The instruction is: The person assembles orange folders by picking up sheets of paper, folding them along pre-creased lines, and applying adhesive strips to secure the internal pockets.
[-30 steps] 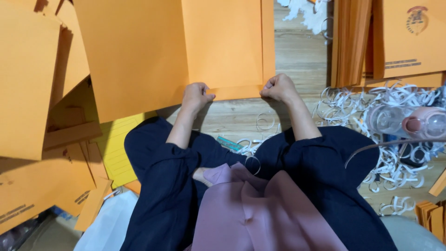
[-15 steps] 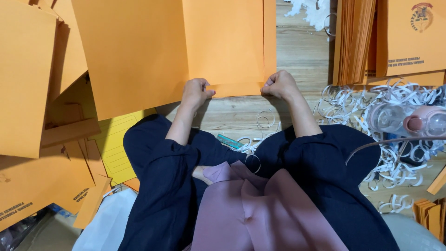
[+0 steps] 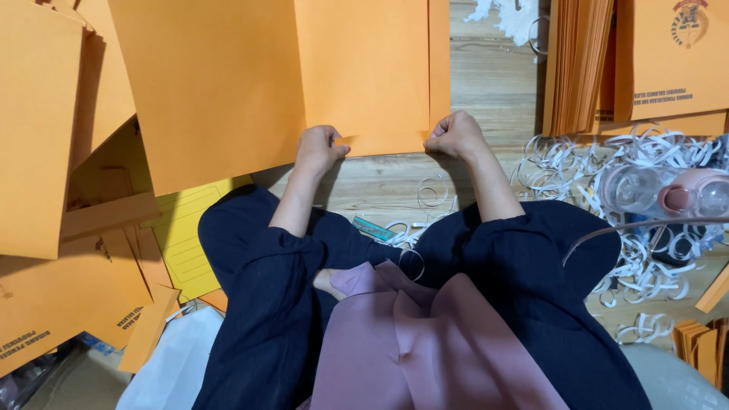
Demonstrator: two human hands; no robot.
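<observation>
A seated person leans forward, both fists curled over the near edge of a large flat orange paper envelope point(image 3: 364, 72) lying on the wooden plank floor point(image 3: 493, 83). The left hand point(image 3: 319, 148) has its grip clenched on the envelope's lower left corner; the right hand point(image 3: 453, 134) has its grip clenched on the lower right, forearms angled outward from dark blue sleeves. More smooth orange sheets point(image 3: 45, 129) overlap at left, beside a yellow printed form point(image 3: 186, 235). At right stands a stack of orange envelopes on edge point(image 3: 581, 64), with curled white paper strips point(image 3: 577, 163) heaped around a clear plastic bottle with a pink cap point(image 3: 668, 190).
</observation>
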